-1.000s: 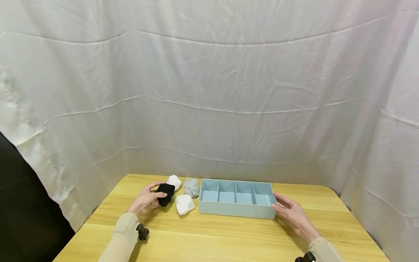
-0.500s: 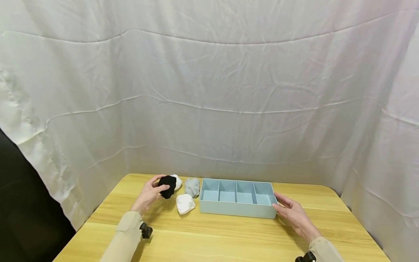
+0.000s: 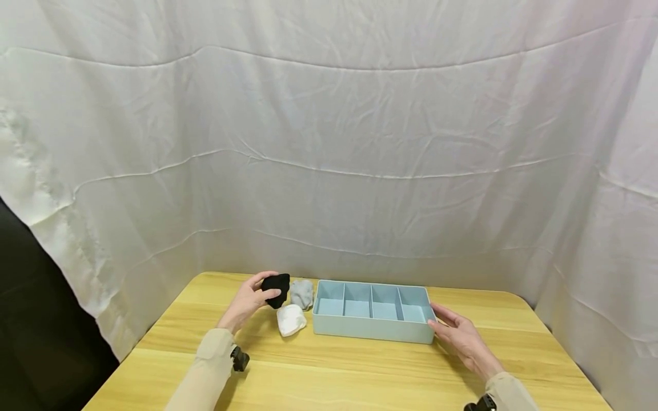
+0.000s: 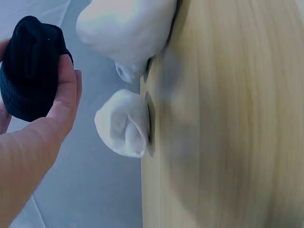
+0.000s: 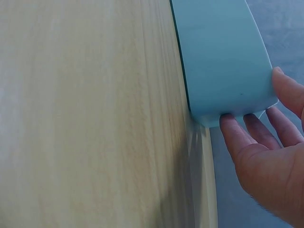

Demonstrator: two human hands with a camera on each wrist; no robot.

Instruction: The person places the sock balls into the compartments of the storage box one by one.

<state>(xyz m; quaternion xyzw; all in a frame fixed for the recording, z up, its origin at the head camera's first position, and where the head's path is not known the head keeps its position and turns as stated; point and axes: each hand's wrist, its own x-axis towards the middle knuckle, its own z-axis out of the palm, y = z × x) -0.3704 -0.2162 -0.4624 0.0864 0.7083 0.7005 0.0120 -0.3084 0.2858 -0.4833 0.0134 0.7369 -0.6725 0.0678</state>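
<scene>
My left hand [image 3: 248, 299] holds a rolled pair of black socks [image 3: 276, 290] between thumb and fingers, raised above the table. In the left wrist view, the black socks [image 4: 33, 69] show a folded knit edge. Below them lie a rolled white pair [image 4: 123, 123], hidden in the head view, and a nearer white pair [image 3: 291, 319]. A grey rolled pair [image 3: 301, 294] rests beside the box. My right hand [image 3: 461, 341] touches the right end of a light blue four-section box [image 3: 372, 329], fingertips on its end wall and thumb at the front corner; its compartments hold nothing.
The box stands on a wood-grain table [image 3: 329, 377] near its back edge. Pale grey curtains [image 3: 349, 171] hang behind and on both sides. A dark area [image 3: 41, 331] shows past the curtain at the left.
My left hand has lifted the black socks and carried them right and slightly back, now covering the far white pair in the head view. My right hand and the box have stayed put.
</scene>
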